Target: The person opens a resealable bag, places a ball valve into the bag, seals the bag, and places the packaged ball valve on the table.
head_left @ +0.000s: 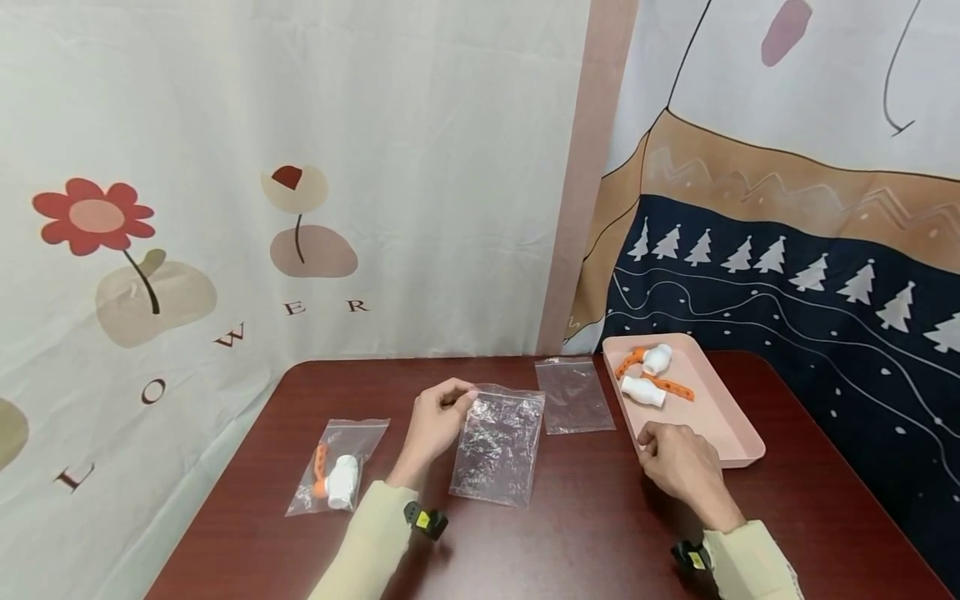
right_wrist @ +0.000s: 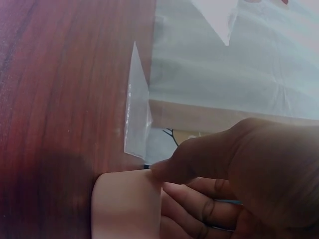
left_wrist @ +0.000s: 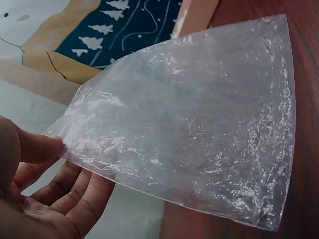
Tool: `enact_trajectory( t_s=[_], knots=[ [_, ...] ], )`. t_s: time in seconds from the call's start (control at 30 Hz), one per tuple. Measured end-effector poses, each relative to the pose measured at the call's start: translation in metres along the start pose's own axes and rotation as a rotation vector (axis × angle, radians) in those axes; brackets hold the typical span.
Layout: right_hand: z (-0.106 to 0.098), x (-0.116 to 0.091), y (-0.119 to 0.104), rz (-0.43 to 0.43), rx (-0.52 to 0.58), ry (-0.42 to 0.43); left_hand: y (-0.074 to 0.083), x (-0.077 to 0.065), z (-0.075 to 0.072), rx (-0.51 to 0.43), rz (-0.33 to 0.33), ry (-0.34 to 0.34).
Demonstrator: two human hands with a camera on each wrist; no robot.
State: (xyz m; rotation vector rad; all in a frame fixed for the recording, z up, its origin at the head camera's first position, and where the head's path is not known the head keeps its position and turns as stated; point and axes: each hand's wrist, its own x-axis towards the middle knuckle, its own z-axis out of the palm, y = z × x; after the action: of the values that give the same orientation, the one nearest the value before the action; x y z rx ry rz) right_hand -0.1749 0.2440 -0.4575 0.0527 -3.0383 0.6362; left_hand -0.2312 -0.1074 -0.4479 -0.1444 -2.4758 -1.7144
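Note:
My left hand [head_left: 435,421] pinches one upper corner of a clear zip bag [head_left: 498,450] between thumb and fingers. In the left wrist view the bag [left_wrist: 189,124] hangs flat and crinkled, with nothing visible inside. Over on the right, my right hand [head_left: 682,467] grips the near left corner of a pink tray [head_left: 708,421]. Its thumb touches the tray's rim [right_wrist: 127,204] in the right wrist view, fingers curled beside it. Inside the tray lie two white bottle-shaped pieces [head_left: 642,391] and orange strips with holes [head_left: 675,388].
Another clear zip bag [head_left: 576,396] lies flat between the held bag and the tray. At the left of the dark red table [head_left: 585,542], a zip bag [head_left: 307,492] contains a white piece [head_left: 343,482] and an orange strip [head_left: 321,462]. Printed curtains [head_left: 435,167] hang behind.

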Motion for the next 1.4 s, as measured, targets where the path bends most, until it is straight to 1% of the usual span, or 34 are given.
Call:
enact_trajectory(
  t_s=[0.13, 0.3, 0.47, 0.57, 0.67, 0.87, 1.0, 1.1, 1.23, 1.4],
  knots=[
    [-0.001, 0.001, 0.000, 0.020, 0.036, -0.021, 0.010, -0.006, -0.001, -0.074, 0.010, -0.027],
    [-0.003, -0.001, -0.006, 0.038, 0.130, -0.003, 0.019, -0.012, -0.002, -0.098, 0.062, -0.051],
    [-0.008, -0.002, -0.018, -0.026, 0.272, 0.029, 0.026, -0.017, 0.000, -0.107, 0.103, -0.075],
    [-0.013, -0.003, -0.027, -0.062, 0.356, 0.025, 0.031, -0.020, 0.002, -0.107, 0.132, -0.095],
    [-0.019, -0.003, -0.037, -0.088, 0.410, 0.015, 0.035, -0.024, 0.004, -0.111, 0.146, -0.118],
    [-0.026, -0.007, -0.058, -0.158, 0.476, 0.013, 0.045, -0.034, 0.012, -0.118, 0.144, -0.166],
    [-0.029, -0.009, -0.070, -0.195, 0.512, -0.008, 0.050, -0.039, 0.018, -0.127, 0.151, -0.206],
    [-0.030, -0.009, -0.077, -0.229, 0.514, -0.030, 0.052, -0.041, 0.023, -0.136, 0.159, -0.232],
    [-0.031, -0.008, -0.083, -0.281, 0.508, -0.054, 0.054, -0.044, 0.028, -0.145, 0.184, -0.250],
    [-0.032, -0.004, -0.087, -0.362, 0.497, -0.061, 0.057, -0.045, 0.033, -0.140, 0.214, -0.267]
  ],
)
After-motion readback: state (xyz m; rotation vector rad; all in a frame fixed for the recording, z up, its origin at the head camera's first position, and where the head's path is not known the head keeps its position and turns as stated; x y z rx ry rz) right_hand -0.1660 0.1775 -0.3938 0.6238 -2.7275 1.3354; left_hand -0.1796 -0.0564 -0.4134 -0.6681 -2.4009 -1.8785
